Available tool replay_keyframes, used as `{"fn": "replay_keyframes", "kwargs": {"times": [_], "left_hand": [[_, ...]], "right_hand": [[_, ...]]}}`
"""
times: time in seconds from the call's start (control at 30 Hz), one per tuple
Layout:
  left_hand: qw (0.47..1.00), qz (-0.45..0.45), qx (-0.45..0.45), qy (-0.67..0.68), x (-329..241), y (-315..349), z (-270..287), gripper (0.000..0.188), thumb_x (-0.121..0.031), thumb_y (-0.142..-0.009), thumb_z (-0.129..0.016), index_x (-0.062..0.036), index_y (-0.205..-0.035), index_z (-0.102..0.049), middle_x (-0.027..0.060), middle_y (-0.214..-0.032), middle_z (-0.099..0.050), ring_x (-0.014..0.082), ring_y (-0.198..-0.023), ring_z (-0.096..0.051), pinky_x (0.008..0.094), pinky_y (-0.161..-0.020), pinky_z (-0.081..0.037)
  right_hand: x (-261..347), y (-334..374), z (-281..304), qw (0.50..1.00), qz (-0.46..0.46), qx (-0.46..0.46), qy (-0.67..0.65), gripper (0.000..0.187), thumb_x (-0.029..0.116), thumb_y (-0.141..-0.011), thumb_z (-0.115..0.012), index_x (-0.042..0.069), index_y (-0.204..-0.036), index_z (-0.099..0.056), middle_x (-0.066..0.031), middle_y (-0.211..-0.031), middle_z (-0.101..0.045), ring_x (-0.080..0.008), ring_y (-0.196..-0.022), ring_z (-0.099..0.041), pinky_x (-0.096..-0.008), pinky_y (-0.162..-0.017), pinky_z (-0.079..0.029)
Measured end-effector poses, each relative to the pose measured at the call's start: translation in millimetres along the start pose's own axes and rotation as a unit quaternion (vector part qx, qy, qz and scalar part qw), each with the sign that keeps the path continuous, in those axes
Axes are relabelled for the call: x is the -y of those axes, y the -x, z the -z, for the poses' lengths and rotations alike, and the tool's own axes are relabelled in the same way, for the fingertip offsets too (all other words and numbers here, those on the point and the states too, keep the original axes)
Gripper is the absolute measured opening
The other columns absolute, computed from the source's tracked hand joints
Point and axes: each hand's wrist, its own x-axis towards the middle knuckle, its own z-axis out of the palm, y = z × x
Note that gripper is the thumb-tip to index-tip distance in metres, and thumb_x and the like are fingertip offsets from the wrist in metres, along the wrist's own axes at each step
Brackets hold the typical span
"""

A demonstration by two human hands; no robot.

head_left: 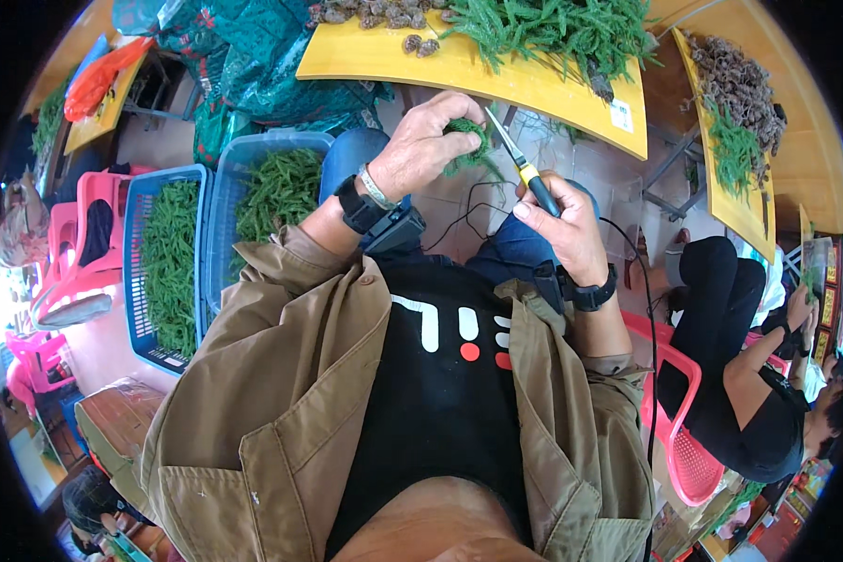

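The left grip (426, 140) partly hides the green sprig (469, 161), and the top edge crops the greenery heap (562, 36).

White-and-red print (467, 324) marks the black shirt (417, 412).

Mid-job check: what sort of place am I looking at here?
Probably a small craft workshop: green sprigs lie in a blue basket, brown pine cones sit on a yellow table, and a co-worker is seated nearby.
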Motion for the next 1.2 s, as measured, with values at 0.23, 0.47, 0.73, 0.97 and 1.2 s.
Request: {"fn": "replay_keyframes", "kwargs": {"times": [0.23,0.47,0.73,0.97,1.2], "left_hand": [[0.961,0.163,0.051,0.217,-8.1,1.3,4.7,0.018,-0.014,-0.085,-0.062,-0.0028,-0.099,-0.063,0.0016,-0.092,-0.061,0.0105,-0.081,-0.057,0.0252,-0.073,-0.047],[0.962,0.183,0.044,0.198,-8.2,2.2,7.0,0.018,-0.014,-0.084,-0.062,-0.0023,-0.098,-0.064,0.0033,-0.093,-0.062,0.0109,-0.082,-0.057,0.0250,-0.073,-0.046],[0.999,0.037,-0.002,-0.001,-11.4,1.6,5.5,0.023,-0.011,-0.079,-0.059,-0.0008,-0.099,-0.062,0.0077,-0.096,-0.061,0.0167,-0.082,-0.057,0.0280,-0.075,-0.046],[0.997,0.038,0.011,0.059,-12.8,2.9,5.1,0.025,-0.012,-0.079,-0.057,-0.0001,-0.101,-0.060,0.0073,-0.093,-0.059,0.0183,-0.082,-0.056,0.0292,-0.077,-0.045],[0.972,0.164,0.044,0.165,7.9,9.2,8.1,0.023,-0.017,-0.081,-0.056,-0.0044,-0.100,-0.062,0.0016,-0.083,-0.058,0.0102,-0.073,-0.055,0.0265,-0.059,-0.047]], "right_hand": [[6.4,-2.2,1.2,0.974,0.113,-0.055,0.190,0.022,0.017,-0.084,-0.069,-0.003,-0.087,-0.059,-0.0108,-0.095,-0.059,-0.0204,-0.088,-0.056,-0.0294,-0.081,-0.044],[9.0,0.6,1.6,0.973,0.096,-0.046,0.204,0.021,0.016,-0.086,-0.066,-0.003,-0.089,-0.060,-0.0105,-0.096,-0.060,-0.0206,-0.087,-0.057,-0.0291,-0.080,-0.044],[3.5,7.5,5.0,0.979,-0.124,0.076,-0.143,0.027,0.025,-0.088,-0.064,0.000,-0.098,-0.060,-0.0112,-0.098,-0.060,-0.0159,-0.074,-0.056,-0.0252,-0.065,-0.045],[-27.8,5.2,4.6,0.786,-0.192,0.239,-0.536,0.032,0.027,-0.091,-0.058,-0.001,-0.107,-0.056,-0.0180,-0.102,-0.059,-0.0204,-0.074,-0.058,-0.0284,-0.060,-0.048],[-22.0,0.0,2.2,0.933,-0.128,0.172,-0.289,0.026,0.022,-0.091,-0.059,-0.001,-0.102,-0.058,-0.0187,-0.112,-0.058,-0.0237,-0.090,-0.060,-0.0332,-0.075,-0.049]]}}
